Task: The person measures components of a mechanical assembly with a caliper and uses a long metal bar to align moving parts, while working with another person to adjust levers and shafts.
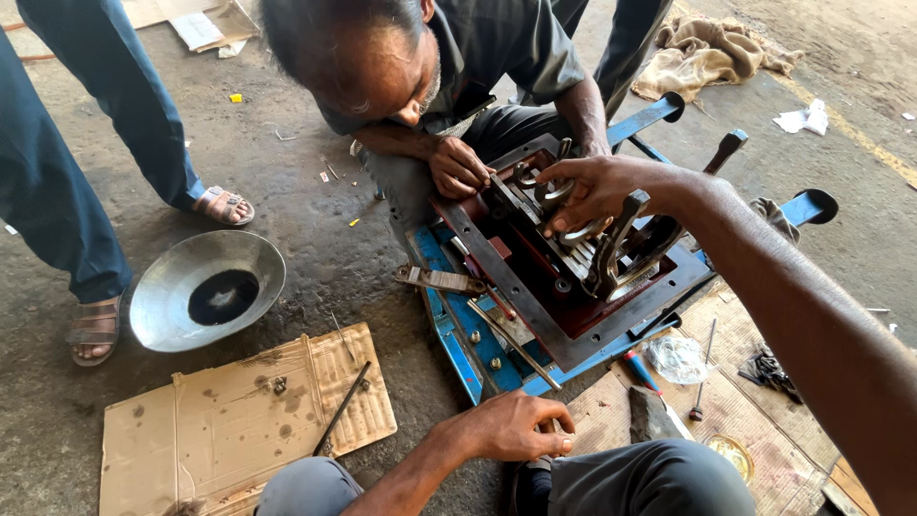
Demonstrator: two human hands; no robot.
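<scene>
At the far left, a standing person's legs in blue trousers (pixel 67 143) and sandalled feet (pixel 224 205) are on the concrete floor (pixel 315 229). Just beside them sits a shallow metal bowl (pixel 206 289) with dark oil pooled in its middle. Below it lies a stained sheet of cardboard (pixel 244 420), with a thin dark rod (pixel 341 409) lying across its right edge and a few small nuts resting on it.

Moving right, your left hand (pixel 516 427) is curled shut low in the view, resting by your knee near the edge of a blue metal frame (pixel 457 349); whether it grips anything, you cannot tell from here. A flat metal lever piece (pixel 439 280) and a long rod (pixel 511 342) lie on that frame.

On the frame sits the open gear-shift housing (pixel 573 277), a dark square plate with a red-painted inside, holding rails and curved shift forks. A co-worker crouches over it from the far side, and the co-worker's hand (pixel 458 167) presses down on its upper left corner.

Your right hand (pixel 592 191) reaches across from the right, fingers closed around the curved shift fork (pixel 573 215) near the top of the housing.

Further right, a screwdriver (pixel 702 377), a crumpled clear plastic bag (pixel 676 358) and a small round tin (pixel 731 454) lie on more cardboard. A burlap rag (pixel 712 53) lies well apart on the floor at the top.
</scene>
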